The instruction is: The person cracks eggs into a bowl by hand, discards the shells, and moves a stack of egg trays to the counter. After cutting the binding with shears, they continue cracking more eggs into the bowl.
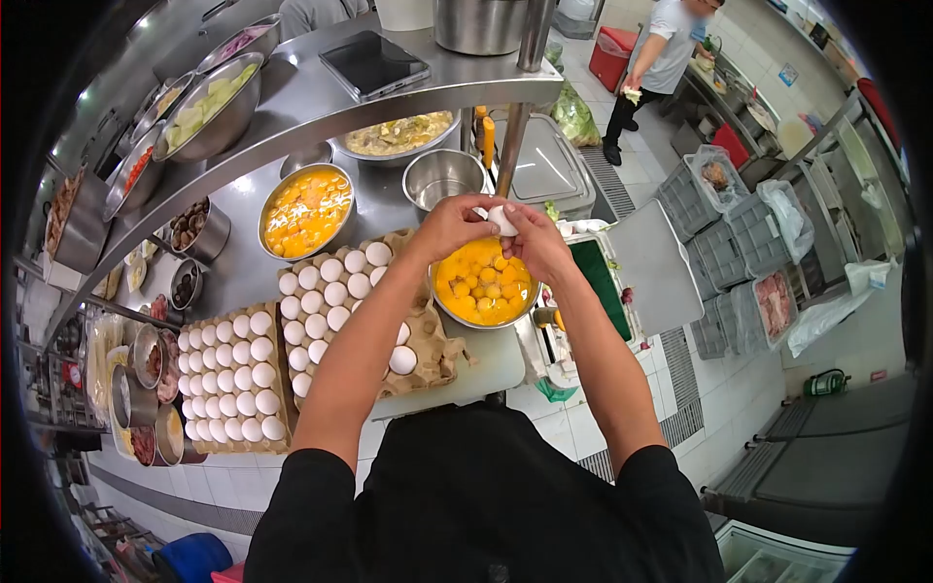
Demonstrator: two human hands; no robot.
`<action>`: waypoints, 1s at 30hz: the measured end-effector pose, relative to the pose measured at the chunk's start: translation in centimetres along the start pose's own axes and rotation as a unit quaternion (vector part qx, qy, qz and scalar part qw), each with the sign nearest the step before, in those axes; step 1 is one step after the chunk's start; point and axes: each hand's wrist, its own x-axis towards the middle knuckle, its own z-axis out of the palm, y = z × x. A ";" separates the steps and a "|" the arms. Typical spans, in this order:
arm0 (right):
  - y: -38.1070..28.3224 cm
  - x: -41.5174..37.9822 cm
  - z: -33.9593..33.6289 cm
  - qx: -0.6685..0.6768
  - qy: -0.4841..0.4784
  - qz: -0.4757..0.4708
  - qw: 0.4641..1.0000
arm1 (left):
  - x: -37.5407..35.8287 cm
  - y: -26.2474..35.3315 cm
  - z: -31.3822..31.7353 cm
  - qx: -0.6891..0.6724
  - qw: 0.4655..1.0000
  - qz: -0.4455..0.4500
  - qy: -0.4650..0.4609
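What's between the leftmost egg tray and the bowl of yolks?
In the head view, a second egg tray, partly filled, lies between the leftmost tray and the bowl; the left forearm hides some of it.

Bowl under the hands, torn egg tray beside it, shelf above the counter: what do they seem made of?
Bowl: probably stainless steel; smooth, silvery, shiny rim. Egg tray: likely moulded paper pulp; matte, brown, with ragged torn edges. Shelf: looks like brushed stainless steel; grey sheen with soft reflections, though the exact metal can't be confirmed.
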 end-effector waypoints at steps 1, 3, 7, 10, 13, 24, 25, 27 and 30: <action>0.1 -0.4 0.0 -0.028 -0.026 0.026 0.999 | -0.3 -0.2 -0.1 0.013 0.999 -0.026 -0.024; 0.5 -0.3 -0.4 -0.046 -0.045 0.044 0.997 | -1.1 -0.9 0.3 0.013 1.000 -0.016 -0.001; 0.0 -0.5 0.3 -0.309 -0.035 0.034 0.950 | -2.2 -2.5 0.0 0.104 0.993 0.000 0.052; -0.6 -1.3 1.0 -0.462 -0.012 -0.019 0.886 | -2.8 -1.0 0.5 0.199 0.976 0.064 0.055; 0.1 -1.4 0.0 -0.306 0.033 -0.098 0.946 | -2.9 1.8 2.1 0.235 0.951 0.187 0.069; 2.3 -8.1 5.4 -0.534 -0.115 -0.138 0.826 | -10.6 -1.0 -11.6 0.437 0.886 -0.150 0.032; 4.7 -8.6 7.4 -0.556 -0.207 -0.229 0.772 | -10.7 -1.6 -11.7 0.439 0.885 -0.151 0.037; 7.7 -9.9 11.3 -0.617 -0.253 -0.231 0.708 | -11.0 -2.1 -11.3 0.465 0.877 -0.101 0.071; 10.1 -10.5 12.8 -0.663 -0.245 -0.216 0.674 | -11.5 -1.1 -11.2 0.342 0.921 -0.125 0.140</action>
